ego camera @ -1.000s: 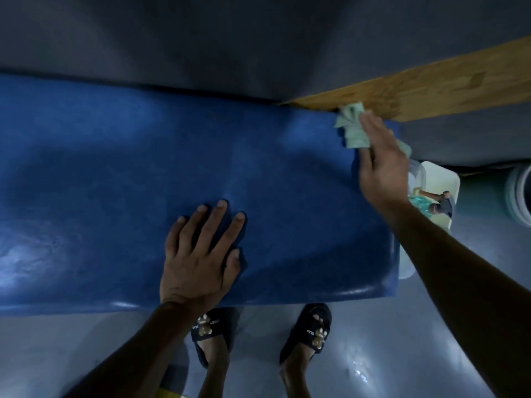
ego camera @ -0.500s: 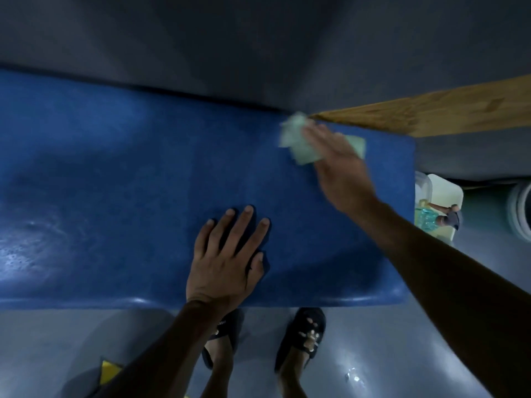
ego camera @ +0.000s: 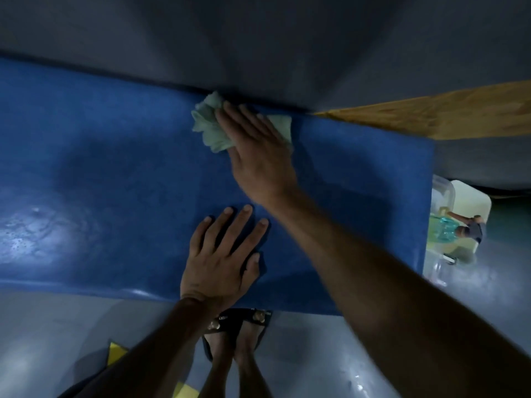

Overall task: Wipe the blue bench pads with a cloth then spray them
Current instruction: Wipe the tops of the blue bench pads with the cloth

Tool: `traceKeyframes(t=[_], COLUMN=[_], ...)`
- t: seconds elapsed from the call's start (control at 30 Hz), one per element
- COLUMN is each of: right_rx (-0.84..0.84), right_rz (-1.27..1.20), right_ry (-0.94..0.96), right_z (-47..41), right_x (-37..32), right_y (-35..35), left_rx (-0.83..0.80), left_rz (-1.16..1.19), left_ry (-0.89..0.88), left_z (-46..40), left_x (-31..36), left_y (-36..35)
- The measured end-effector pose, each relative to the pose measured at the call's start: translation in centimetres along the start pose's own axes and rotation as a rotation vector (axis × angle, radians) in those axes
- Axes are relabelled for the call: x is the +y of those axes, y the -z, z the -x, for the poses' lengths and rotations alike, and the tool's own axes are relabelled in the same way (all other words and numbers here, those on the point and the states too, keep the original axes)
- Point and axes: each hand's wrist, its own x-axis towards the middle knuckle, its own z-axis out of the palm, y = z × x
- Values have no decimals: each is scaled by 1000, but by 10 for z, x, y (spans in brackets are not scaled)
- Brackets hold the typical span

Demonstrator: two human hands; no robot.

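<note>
The right hand (ego camera: 258, 156) lies flat with straight fingers on a crumpled pale green cloth (ego camera: 211, 124), pressing it onto the far edge of the padded blue vinyl bench pad (ego camera: 100, 173). The left hand (ego camera: 224, 257) rests palm down with fingers spread near the pad's front edge, holding nothing. A clear plastic spray bottle (ego camera: 442, 228) lies on the grey floor (ego camera: 57, 334) just beyond the pad's right end.
</note>
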Motion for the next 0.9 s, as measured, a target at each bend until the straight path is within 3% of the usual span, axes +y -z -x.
traceKeyframes(t=[0.1,0.2,0.37,0.43,0.57,0.67,0.73,0.9], right_rx=[-35,53,268,300,51,-96,-114,49], right_rz=[35,32,62,84,48,75,93,82], right_ry=[9,-252,-584,-508,-106,71,41,-348], right_z=[35,84,86,64,36,47,70,137], right_x=[79,142,117,79,6,37,80,145], right_y=[34,72,53,30,5,23,42,85], left_rx=[12,22,40,40,9,-44,-69,-105], left_rz=[-24,-31,-31,-27,-18,-12,2,42], left_ry=[1,5,-1,-3,0,-4,2,1], left_z=[0,0,1,1,1,2,1,3], left_x=[0,1,1,1,2,3,2,2], left_y=[0,0,-3,-2,2,10,14,18])
